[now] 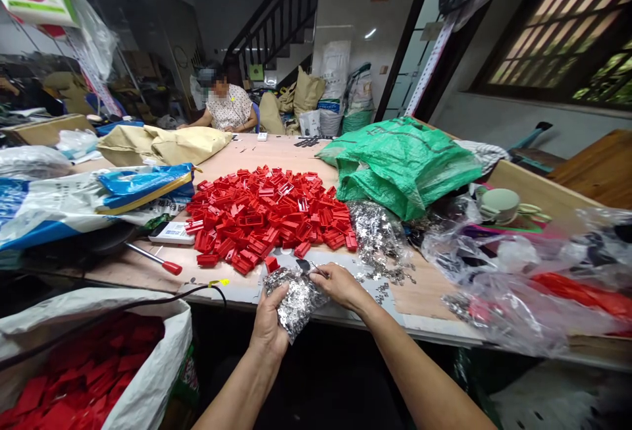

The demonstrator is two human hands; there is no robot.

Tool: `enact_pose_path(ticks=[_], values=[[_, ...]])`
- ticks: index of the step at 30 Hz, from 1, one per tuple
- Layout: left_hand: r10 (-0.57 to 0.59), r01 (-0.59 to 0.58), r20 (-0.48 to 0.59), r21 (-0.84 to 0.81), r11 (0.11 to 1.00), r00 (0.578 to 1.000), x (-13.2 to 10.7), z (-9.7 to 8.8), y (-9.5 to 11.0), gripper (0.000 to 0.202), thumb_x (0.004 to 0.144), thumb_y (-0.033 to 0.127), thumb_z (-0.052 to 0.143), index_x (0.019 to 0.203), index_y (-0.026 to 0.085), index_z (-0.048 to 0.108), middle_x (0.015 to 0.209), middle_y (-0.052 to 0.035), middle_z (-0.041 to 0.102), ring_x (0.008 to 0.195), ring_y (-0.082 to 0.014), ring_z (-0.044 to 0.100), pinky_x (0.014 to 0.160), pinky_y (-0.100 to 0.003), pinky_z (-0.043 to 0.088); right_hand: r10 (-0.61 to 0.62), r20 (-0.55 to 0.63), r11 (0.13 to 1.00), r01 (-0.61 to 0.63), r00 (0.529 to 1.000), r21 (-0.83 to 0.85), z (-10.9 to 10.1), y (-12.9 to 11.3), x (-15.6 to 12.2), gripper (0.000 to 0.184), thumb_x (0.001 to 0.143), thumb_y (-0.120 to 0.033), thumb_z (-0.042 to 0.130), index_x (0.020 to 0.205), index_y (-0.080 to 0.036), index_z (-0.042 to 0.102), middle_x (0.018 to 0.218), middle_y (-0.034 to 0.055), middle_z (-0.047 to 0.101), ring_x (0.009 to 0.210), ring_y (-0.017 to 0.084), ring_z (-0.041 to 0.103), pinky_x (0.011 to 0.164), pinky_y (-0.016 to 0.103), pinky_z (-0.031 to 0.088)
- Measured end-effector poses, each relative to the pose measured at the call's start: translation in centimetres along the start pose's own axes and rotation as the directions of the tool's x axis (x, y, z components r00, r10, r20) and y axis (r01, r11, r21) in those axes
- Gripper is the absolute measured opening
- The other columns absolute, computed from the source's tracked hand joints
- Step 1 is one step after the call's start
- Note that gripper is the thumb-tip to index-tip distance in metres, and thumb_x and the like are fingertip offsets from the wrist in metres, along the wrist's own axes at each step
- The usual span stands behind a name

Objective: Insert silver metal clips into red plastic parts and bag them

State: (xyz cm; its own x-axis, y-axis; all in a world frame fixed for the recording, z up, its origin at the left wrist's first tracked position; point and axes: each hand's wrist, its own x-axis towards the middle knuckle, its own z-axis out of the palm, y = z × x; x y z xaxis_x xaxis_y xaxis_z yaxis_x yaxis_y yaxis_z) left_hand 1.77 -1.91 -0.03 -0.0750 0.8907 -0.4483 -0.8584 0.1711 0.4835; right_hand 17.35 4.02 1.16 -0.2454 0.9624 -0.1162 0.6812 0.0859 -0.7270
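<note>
head view, looking down at the near edge of the surface (276,153). the left hand (269,324) is closed around the lower side of a clear bag (296,298) stuffed with small silver metal pieces, gripping it from below. the right hand (340,285) meets the bag's upper edge, its fingertips drawn together on the plastic. the bag is held just above the front lip of the surface, between the two hands. directly behind it lies a broad pile of red plastic parts (269,216), and to the right of that pile a heap of loose metal pieces (378,236) spreads over the wood, touching the pile's edge. a green woven sack (399,163) sits crumpled behind the heap. to the left, a red-handled screwdriver (153,260) lies flat near a white keypad device (172,234), beside a blue-and-white bag (89,199) and a tan sack (162,143). below the surface at lower left, an open white sack (148,377) holds more red parts. a co-worker (230,107) sits at the far end, well apart from the hands.
</note>
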Motion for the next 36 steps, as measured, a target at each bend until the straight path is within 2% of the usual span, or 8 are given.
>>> enact_pose_path(ticks=[5,10,13,16,21,26,31,36], values=[[-0.013,0.013,-0.013,-0.003,1.000,1.000,-0.16,0.13,0.23,0.044,0.070,0.005,0.066,0.112,0.015,0.059,0.089,-0.0100,0.074,0.087,-0.0276,0.071,0.083,-0.044,0.057,-0.010,0.005,1.000,0.010,1.000,0.017,0.14,0.07,-0.18,0.024,0.080,-0.036,0.055,0.090,-0.021,0.071,0.091,0.0042,0.069,0.084,0.021,0.057,0.074,0.028,0.038],[0.000,0.000,-0.026,0.007,1.000,1.000,-0.25,0.00,0.25,0.043,0.071,0.005,0.066,0.112,0.015,0.058,0.087,-0.0099,0.074,0.083,-0.0265,0.072,0.082,-0.043,0.057,0.004,0.027,1.000,-0.005,1.000,0.005,0.36,0.02,-0.24,0.019,0.077,-0.035,0.058,0.074,-0.021,0.070,0.076,0.0031,0.067,0.074,0.019,0.056,0.068,0.028,0.037],[0.037,-0.036,-0.022,0.025,0.999,0.999,-0.30,-0.08,0.35,0.046,0.071,0.006,0.066,0.114,0.017,0.057,0.086,-0.0080,0.074,0.081,-0.0253,0.072,0.082,-0.042,0.057,0.028,-0.023,0.999,-0.028,0.999,0.026,0.26,0.12,-0.17,0.019,0.077,-0.036,0.059,0.076,-0.021,0.071,0.086,0.0059,0.069,0.082,0.022,0.057,0.073,0.030,0.037],[0.042,-0.041,-0.026,0.026,0.999,0.999,-0.38,0.00,0.43,0.048,0.071,0.005,0.066,0.115,0.018,0.057,0.086,-0.0069,0.073,0.081,-0.0237,0.072,0.083,-0.041,0.056,0.017,0.015,0.994,-0.018,1.000,0.110,0.36,0.21,-0.01,0.016,0.075,-0.033,0.061,0.076,-0.020,0.070,0.082,0.0042,0.069,0.080,0.021,0.057,0.075,0.030,0.038],[0.035,-0.035,0.025,0.002,0.999,0.999,-0.46,0.40,0.68,0.050,0.071,0.005,0.066,0.118,0.020,0.055,0.091,-0.0071,0.073,0.082,-0.0238,0.072,0.083,-0.042,0.056,0.005,0.093,0.945,-0.036,0.996,0.326,0.68,0.01,0.10,0.015,0.072,-0.030,0.061,0.077,-0.017,0.064,0.074,0.0011,0.064,0.069,0.015,0.054,0.067,0.026,0.040],[0.008,-0.008,0.001,-0.009,1.000,1.000,-0.03,0.45,0.70,0.047,0.071,0.005,0.065,0.115,0.019,0.057,0.090,-0.0079,0.073,0.080,-0.0234,0.072,0.082,-0.042,0.057,-0.001,0.136,0.875,-0.065,0.991,0.480,0.51,-0.25,-0.10,0.024,0.069,-0.036,0.064,0.081,-0.016,0.059,0.069,-0.0014,0.058,0.062,0.012,0.048,0.060,0.024,0.037],[-0.005,0.005,0.014,-0.013,1.000,1.000,0.19,0.21,0.40,0.045,0.071,0.006,0.065,0.114,0.017,0.058,0.096,-0.0105,0.073,0.086,-0.0257,0.071,0.084,-0.043,0.056,-0.017,0.163,0.848,-0.072,0.986,0.525,0.50,-0.33,-0.12,0.025,0.066,-0.038,0.066,0.074,-0.016,0.058,0.065,-0.0030,0.053,0.061,0.011,0.044,0.060,0.024,0.034],[-0.014,0.015,0.032,-0.042,0.999,0.999,0.34,0.01,0.48,0.041,0.074,0.005,0.063,0.114,0.016,0.059,0.096,-0.0110,0.073,0.087,-0.0248,0.071,0.085,-0.041,0.056,-0.004,0.147,0.850,-0.074,0.989,0.522,0.08,-0.61,-0.51,0.027,0.070,-0.041,0.064,0.084,-0.018,0.057,0.064,-0.0056,0.048,0.057,0.009,0.038,0.055,0.023,0.029]])
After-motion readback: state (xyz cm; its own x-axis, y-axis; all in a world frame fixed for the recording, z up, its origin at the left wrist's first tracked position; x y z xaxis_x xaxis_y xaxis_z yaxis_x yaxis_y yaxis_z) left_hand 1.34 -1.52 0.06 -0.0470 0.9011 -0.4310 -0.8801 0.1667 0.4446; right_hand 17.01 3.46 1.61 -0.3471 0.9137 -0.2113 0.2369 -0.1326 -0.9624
